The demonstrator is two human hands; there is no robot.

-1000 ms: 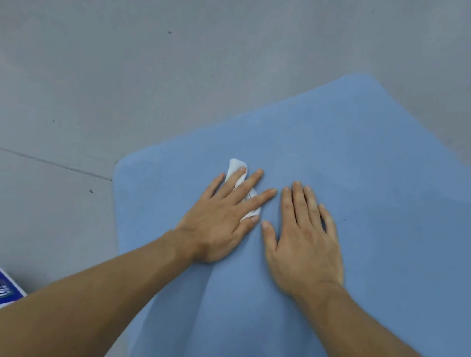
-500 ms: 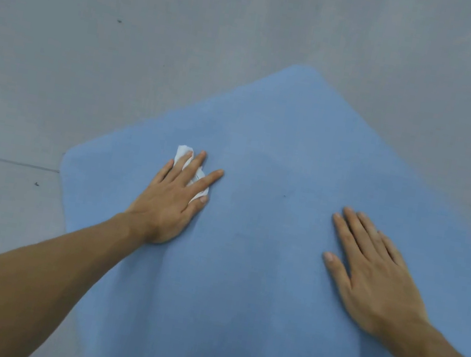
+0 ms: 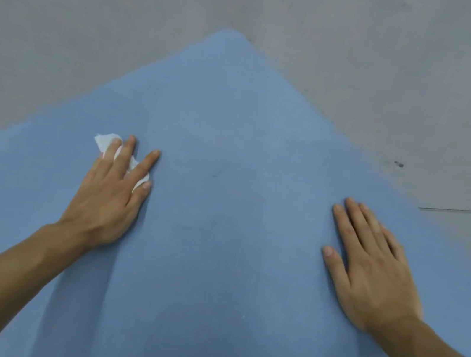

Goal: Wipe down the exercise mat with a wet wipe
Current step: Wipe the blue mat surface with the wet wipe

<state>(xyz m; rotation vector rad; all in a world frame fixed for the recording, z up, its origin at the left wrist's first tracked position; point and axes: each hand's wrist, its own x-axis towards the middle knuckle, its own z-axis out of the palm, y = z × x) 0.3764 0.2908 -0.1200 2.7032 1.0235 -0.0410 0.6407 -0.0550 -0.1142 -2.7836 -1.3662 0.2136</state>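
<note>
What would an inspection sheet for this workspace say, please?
Surface: blue mat lying flat on a grey floor, one corner pointing away.
Job's things: white wipe, crumpled, on the mat under the left hand.
Clutter: nothing seen.
Grips: left hand flat, pressing the wipe onto the mat; right hand flat on the mat, holding nothing.
Cables: nothing seen.
Surroundings: floor with a few dark specks and a seam line at right.

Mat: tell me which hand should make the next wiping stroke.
Left. The left hand presses the wipe onto the mat; the right hand rests flat on the mat with no wipe showing.
</note>
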